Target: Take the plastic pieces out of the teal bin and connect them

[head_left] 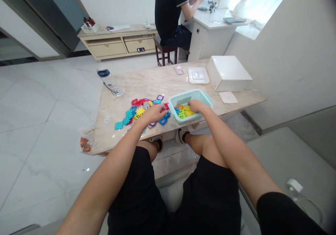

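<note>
— Hands?
— The left hand (154, 113) lies palm-down on the plastic pieces (136, 112); the right hand (196, 105) dips into the teal bin (183, 97). Whether either grips: cannot tell.
— Surroundings?
— Marble-look counter (147, 83), white tiled floor (47, 98).
— Pieces?
— Flat, toothed, multicoloured; heaped just left of the bin, with more inside.

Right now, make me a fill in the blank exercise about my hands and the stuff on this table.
The left hand rests on loose colourful pieces spread on the ____. The right hand is inside the teal tub, which stands to the ____ of those pieces. The box beside the clear lid is ____.
Missing words: table, right, white.
</note>
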### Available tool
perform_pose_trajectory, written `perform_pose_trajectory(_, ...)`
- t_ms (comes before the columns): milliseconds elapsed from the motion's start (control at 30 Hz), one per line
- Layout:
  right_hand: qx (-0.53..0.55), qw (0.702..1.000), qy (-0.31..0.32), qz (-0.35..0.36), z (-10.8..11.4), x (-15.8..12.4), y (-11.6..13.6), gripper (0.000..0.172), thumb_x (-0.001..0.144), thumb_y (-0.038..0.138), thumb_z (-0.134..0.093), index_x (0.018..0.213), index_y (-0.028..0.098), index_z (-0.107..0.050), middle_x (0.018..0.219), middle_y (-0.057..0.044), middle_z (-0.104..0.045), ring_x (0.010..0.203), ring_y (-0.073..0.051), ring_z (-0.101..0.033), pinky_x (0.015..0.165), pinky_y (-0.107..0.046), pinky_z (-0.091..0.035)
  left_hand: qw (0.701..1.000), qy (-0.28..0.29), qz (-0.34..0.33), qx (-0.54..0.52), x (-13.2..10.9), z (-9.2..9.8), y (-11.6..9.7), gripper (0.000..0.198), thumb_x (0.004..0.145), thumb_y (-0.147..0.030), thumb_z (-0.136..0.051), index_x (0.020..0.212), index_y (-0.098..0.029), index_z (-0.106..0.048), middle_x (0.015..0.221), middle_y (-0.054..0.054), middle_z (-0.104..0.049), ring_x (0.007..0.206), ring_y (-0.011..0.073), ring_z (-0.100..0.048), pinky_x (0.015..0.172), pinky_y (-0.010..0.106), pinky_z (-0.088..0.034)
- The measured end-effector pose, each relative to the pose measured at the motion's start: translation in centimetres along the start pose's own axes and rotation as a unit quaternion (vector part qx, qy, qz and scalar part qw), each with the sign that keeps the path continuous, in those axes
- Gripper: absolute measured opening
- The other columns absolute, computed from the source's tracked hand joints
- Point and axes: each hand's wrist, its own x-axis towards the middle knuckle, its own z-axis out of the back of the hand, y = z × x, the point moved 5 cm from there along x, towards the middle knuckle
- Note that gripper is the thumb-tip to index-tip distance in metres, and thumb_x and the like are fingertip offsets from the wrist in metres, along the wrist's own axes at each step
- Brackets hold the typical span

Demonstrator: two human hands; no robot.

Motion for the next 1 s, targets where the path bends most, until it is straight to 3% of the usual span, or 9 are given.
perform_pose_trajectory(233,-0.021,0.999,0.035,0.0,-1.3,0.5,1.3,0.043,0.102,0.03,-0.063,0.14,0.013,-0.069,0.139,-0.024,-0.072,0.129,-0.034,-0.07,0.108,-0.04,-0.052,1.0,-0.002,-0.011,-0.004,-0.3,0.0,-0.5,0.031,0.099,-0.04,-0.057,0.108,-0.019,-0.077,0.102,0.011,-0.081,0.09,0.0271,-0.074,0.082,0.033,-0.054)
perform_pose_trajectory(433,-0.024,0.999,0.041,-0.016,-1.9,0.9,1.8,0.042,0.099,0.028,-0.066,0.137,0.008,-0.072,0.136,-0.029,-0.072,0.126,-0.038,-0.071,0.104,-0.044,-0.054,1.0,0.02,-0.007,0.004,-1.2,0.0,-1.3,0.031,0.1,-0.039,-0.058,0.116,-0.02,-0.077,0.108,0.01,-0.082,0.095,0.0265,-0.075,0.083,0.032,-0.055)
perform_pose_trajectory(567,-0.012,0.999,0.032,-0.002,-2.0,1.0,1.8,0.038,0.1,0.028,-0.067,0.135,0.016,-0.075,0.133,-0.023,-0.075,0.123,-0.035,-0.073,0.102,-0.04,-0.054,1.0,0.023,-0.014,-0.001,-1.6,-0.2,-1.6,0.031,0.1,-0.037,-0.058,0.117,-0.02,-0.077,0.112,0.009,-0.082,0.1,0.026,-0.075,0.087,0.031,-0.056)
perform_pose_trajectory(667,-0.008,1.0,0.023,-0.012,-2.0,1.0,1.4,0.038,0.098,0.029,-0.072,0.133,0.015,-0.075,0.128,-0.024,-0.076,0.12,-0.035,-0.074,0.098,-0.04,-0.055,0.999,0.029,-0.019,-0.007,-1.5,-0.5,-1.5,0.029,0.099,-0.036,-0.059,0.116,-0.021,-0.077,0.111,0.009,-0.082,0.1,0.0261,-0.076,0.088,0.032,-0.057)
perform_pose_trajectory(900,0.029,0.999,-0.025,-0.012,-1.7,1.3,0.7,0.055,0.09,0.023,-0.08,0.143,0.015,-0.068,0.138,-0.019,-0.073,0.126,-0.028,-0.071,0.099,-0.03,-0.053,1.0,0.022,-0.014,0.0,-1.5,-0.6,-1.1,0.028,0.099,-0.036,-0.058,0.11,-0.02,-0.078,0.115,0.01,-0.082,0.103,0.0257,-0.075,0.089,0.031,-0.057)
perform_pose_trajectory(1000,0.053,0.998,-0.033,-0.016,-1.1,1.3,0.4,0.043,0.089,0.018,-0.079,0.132,0.015,-0.076,0.13,-0.017,-0.078,0.121,-0.028,-0.073,0.097,-0.029,-0.054,1.0,0.021,-0.015,0.001,-1.8,-0.4,-0.9,0.028,0.099,-0.036,-0.058,0.11,-0.021,-0.078,0.117,0.009,-0.082,0.105,0.0256,-0.075,0.09,0.03,-0.056)
